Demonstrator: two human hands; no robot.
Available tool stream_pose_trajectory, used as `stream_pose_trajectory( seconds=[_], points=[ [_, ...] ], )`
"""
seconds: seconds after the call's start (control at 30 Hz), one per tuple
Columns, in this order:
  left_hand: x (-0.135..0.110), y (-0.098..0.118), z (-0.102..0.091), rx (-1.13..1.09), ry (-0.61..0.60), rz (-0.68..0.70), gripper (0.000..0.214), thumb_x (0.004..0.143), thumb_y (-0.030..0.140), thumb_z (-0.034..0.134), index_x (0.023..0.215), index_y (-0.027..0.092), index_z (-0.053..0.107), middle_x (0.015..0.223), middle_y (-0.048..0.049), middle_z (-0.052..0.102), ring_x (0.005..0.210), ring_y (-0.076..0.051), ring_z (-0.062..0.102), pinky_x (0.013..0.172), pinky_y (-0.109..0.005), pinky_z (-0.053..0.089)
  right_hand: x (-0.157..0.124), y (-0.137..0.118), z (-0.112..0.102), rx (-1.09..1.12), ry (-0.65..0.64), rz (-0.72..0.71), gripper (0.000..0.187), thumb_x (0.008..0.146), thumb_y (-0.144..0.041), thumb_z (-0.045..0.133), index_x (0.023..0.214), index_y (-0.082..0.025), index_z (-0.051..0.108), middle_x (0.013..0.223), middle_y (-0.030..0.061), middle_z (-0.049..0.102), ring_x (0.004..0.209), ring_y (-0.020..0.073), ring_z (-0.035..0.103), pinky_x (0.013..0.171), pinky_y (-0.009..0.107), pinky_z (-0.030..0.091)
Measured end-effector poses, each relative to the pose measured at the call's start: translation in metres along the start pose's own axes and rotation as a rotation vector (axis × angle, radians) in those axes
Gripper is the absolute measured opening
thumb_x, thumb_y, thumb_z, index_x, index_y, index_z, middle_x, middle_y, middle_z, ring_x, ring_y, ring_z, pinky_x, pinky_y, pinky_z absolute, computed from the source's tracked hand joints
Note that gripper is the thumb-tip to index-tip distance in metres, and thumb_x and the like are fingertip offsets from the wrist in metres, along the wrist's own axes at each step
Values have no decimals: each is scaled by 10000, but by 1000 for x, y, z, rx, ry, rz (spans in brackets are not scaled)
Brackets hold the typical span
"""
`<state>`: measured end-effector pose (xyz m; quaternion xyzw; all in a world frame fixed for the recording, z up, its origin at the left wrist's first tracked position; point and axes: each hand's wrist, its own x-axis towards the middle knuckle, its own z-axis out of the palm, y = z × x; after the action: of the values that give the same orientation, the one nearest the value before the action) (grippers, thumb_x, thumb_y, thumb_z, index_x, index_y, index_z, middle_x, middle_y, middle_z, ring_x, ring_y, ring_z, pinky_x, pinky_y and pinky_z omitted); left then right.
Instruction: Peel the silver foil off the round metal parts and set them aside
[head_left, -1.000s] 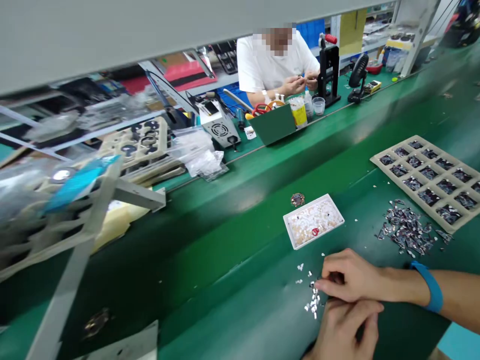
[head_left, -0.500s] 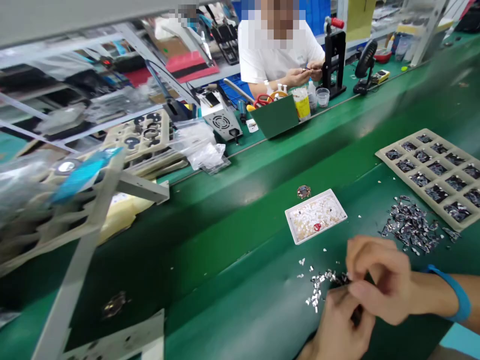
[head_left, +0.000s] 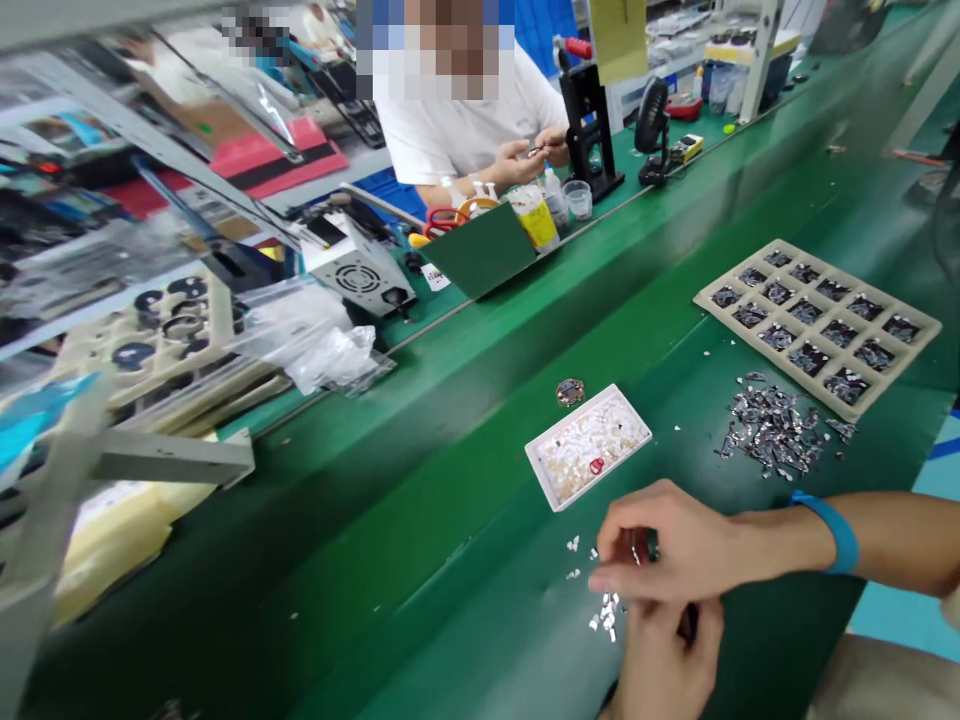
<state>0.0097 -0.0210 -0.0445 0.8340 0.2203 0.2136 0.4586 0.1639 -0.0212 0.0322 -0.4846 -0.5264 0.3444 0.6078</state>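
My right hand [head_left: 671,548], with a blue wristband, is curled in a pinch over a small scatter of tiny white parts [head_left: 604,612] on the green bench. It holds a small dark piece that I cannot make out. My left hand [head_left: 660,665] sits just below it, fingers closed against a dark part that pokes out between the two hands. A small white tray [head_left: 587,446] full of pale bits, with one red bit in it, lies just beyond my hands.
A pile of shiny dark parts [head_left: 772,432] lies at the right, beside a beige compartment tray [head_left: 817,318] holding more. A round coin-like disc [head_left: 570,391] sits by the white tray. Across the green belt a person in white [head_left: 480,130] handles small parts; a black press [head_left: 589,120] and fan [head_left: 654,120] stand there.
The camera has swung right, shifting everything left. My right hand has lowered back over the white parts and closed into a pinch; my left hand stays beneath it.
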Motion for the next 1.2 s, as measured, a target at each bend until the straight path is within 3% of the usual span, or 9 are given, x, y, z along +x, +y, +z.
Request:
stream_pose_trajectory(
  seconds=[0.17, 0.33, 0.53, 0.67, 0.77, 0.93, 1.1, 1.2],
  points=[
    [7, 11, -1, -1, 60, 9, 264, 965, 221, 573, 767, 192, 745, 664, -54, 719, 587, -201, 686, 588, -286, 610, 1, 13, -4, -48, 25, -50, 180, 888, -335, 721, 807, -196, 640, 678, -12, 659, 572, 101, 573, 556, 225, 487],
    [15, 14, -1, -123, 28, 38, 244, 938, 118, 549, 966, 208, 774, 672, -9, 733, 515, -147, 646, 672, -256, 623, -6, 39, -4, -38, -47, 320, 217, 893, -342, 733, 783, -183, 636, 599, -44, 595, 528, 88, 507, 506, 205, 402],
    [10, 0, 8, -161, 30, 100, 285, 897, 82, 552, 1008, 235, 765, 723, 6, 752, 584, -142, 692, 670, -220, 613, -7, 45, -6, -126, -134, 315, 213, 912, -352, 721, 797, -183, 661, 651, -29, 643, 573, 99, 559, 553, 206, 430],
    [3, -8, 16, -151, 63, 137, 284, 887, 93, 541, 1005, 239, 755, 756, -5, 764, 606, -153, 711, 704, -242, 631, -10, 46, -7, -203, -209, 288, 134, 934, -320, 707, 956, -188, 708, 723, -27, 681, 622, 101, 590, 597, 210, 443],
    [-1, -12, 22, -147, 83, 154, 277, 880, 108, 552, 995, 246, 762, 739, -7, 763, 571, -155, 705, 709, -253, 641, -14, 50, -7, -295, -267, 221, 111, 948, -307, 706, 964, -198, 719, 779, -24, 696, 634, 95, 592, 603, 213, 435],
    [-6, -14, 28, -108, 105, 155, 235, 908, 159, 584, 985, 270, 776, 753, -4, 781, 582, -172, 727, 700, -259, 646, -15, 53, -13, -560, -296, -59, 234, 1022, -420, 641, 995, -200, 719, 906, 22, 701, 751, 145, 629, 655, 275, 463],
    [-9, -16, 31, -77, 138, 155, 248, 1011, 372, 559, 951, 281, 782, 654, 0, 739, 562, -185, 718, 661, -280, 634, -9, 54, -20, -877, -516, -111, 511, 895, -647, 754, 1139, -201, 698, 1074, 53, 680, 902, 219, 622, 664, 334, 467],
    [-9, -17, 25, -33, 70, 142, 219, 1010, 346, 582, 955, 273, 781, 657, -4, 732, 550, -174, 706, 663, -272, 630, -8, 56, -20, -922, -607, -166, 357, 975, -569, 698, 1032, -217, 706, 1033, 27, 668, 887, 196, 599, 662, 325, 438]
  ],
)
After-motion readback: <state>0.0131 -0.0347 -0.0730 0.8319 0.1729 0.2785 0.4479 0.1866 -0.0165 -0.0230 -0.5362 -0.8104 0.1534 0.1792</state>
